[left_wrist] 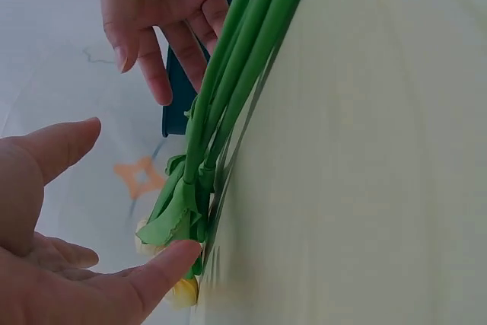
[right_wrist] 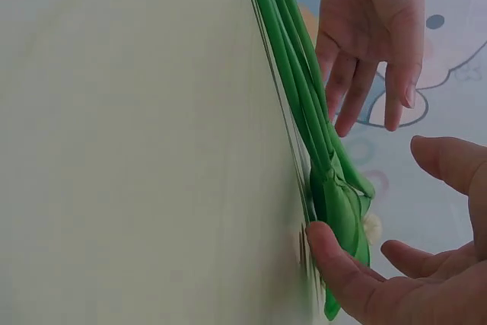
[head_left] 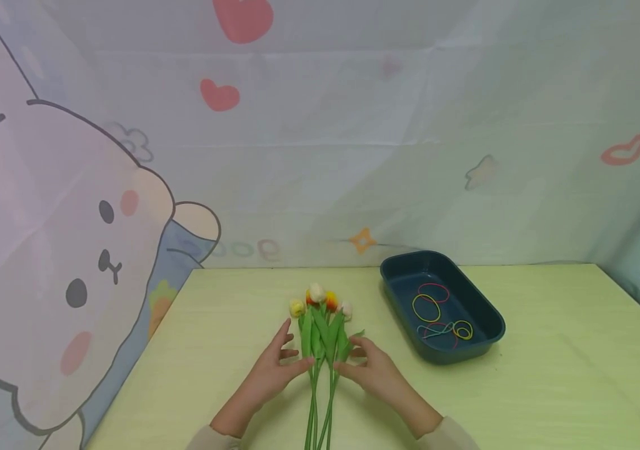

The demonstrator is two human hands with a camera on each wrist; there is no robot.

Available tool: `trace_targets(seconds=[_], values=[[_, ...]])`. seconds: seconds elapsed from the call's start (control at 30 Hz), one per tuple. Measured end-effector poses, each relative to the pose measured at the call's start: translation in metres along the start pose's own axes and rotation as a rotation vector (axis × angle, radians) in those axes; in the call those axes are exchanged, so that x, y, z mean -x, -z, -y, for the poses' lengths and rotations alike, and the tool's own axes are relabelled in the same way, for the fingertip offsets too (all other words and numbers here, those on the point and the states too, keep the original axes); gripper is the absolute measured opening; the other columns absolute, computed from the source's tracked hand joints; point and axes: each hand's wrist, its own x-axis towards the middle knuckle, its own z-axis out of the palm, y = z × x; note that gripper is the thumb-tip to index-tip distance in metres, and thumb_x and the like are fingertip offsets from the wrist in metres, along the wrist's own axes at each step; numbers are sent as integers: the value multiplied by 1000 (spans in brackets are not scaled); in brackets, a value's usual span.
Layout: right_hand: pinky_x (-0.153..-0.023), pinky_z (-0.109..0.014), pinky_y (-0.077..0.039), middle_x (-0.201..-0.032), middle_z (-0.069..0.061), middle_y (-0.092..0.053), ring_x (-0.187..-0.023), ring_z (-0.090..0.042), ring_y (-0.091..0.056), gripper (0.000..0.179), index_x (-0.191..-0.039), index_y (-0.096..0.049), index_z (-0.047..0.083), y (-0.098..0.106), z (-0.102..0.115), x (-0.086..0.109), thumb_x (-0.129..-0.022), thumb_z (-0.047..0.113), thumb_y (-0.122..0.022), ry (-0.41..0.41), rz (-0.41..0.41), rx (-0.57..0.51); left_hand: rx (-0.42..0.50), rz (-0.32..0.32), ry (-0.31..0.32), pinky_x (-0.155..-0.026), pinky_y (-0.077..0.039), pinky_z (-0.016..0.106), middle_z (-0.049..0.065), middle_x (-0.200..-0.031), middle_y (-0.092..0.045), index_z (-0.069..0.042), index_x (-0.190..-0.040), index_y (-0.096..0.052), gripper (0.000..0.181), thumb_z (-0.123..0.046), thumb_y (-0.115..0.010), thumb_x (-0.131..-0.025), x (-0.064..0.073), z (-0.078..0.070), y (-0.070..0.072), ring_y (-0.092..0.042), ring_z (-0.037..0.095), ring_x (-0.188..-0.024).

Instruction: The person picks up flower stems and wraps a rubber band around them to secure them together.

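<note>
Several artificial tulips [head_left: 328,334] lie bunched on the table, with white, yellow and orange-red heads toward the back and long green stems [head_left: 313,406] running to the front. My left hand [head_left: 275,369] is on the left side of the bunch, fingers spread and relaxed. On the other side, my right hand [head_left: 373,369] mirrors it, thumb over the stems and fingers beside the leaves. Both wrist views show the hands cupped around the flowers without gripping. In the left wrist view a fingertip of the left hand [left_wrist: 114,287] is right at the leaves [left_wrist: 175,215].
To the right at the back stands a dark blue tray [head_left: 480,344] holding several coloured rubber bands [head_left: 427,308]. The light yellow-green table [head_left: 550,375] ends against a printed curtain [head_left: 325,175] with a cartoon rabbit and hearts.
</note>
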Motion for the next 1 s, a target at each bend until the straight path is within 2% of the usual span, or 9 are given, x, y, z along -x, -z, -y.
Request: trace_targets(seconds=[0.17, 0.43, 0.7, 1.0], values=[[-57, -30, -50, -110, -21, -56, -74, -21, -60, 63, -130, -37, -2, -2, -1, 0, -82, 28, -64, -13, 52, -83, 22, 31, 0, -84, -50, 43, 20, -139, -32, -19, -145, -8, 88, -34, -66, -81, -1, 4, -1, -45, 33, -117], [-58, -29, -50, -110, -24, -57, -71, -20, -60, 63, -130, -35, -4, -7, -2, 0, -81, 22, -65, -22, 91, -142, 57, 95, 11, -83, -50, 42, 19, -134, -38, -15, -146, -7, 90, -31, -67, -81, -3, 9, -5, -52, 27, -109], [-57, -30, -52, -110, -25, -55, -70, -18, -61, 62, -128, -38, -4, -11, -2, 1, -77, 14, -69, -23, 87, -122, 63, 114, 12, -89, -48, 45, 19, -130, -44, -4, -144, 0, 95, -28, -67, -81, -1, 12, -9, -55, 27, -108], [-59, -28, -52, -111, -26, -53, -71, -17, -60, 66, -129, -37, -5, -14, -4, 0, -72, 5, -69, -18, 72, -88, 124, 128, 16, -82, -53, 35, 21, -128, -44, 0, -143, -3, 96, -17, -70, -78, 2, 11, -13, -55, 27, -105]])
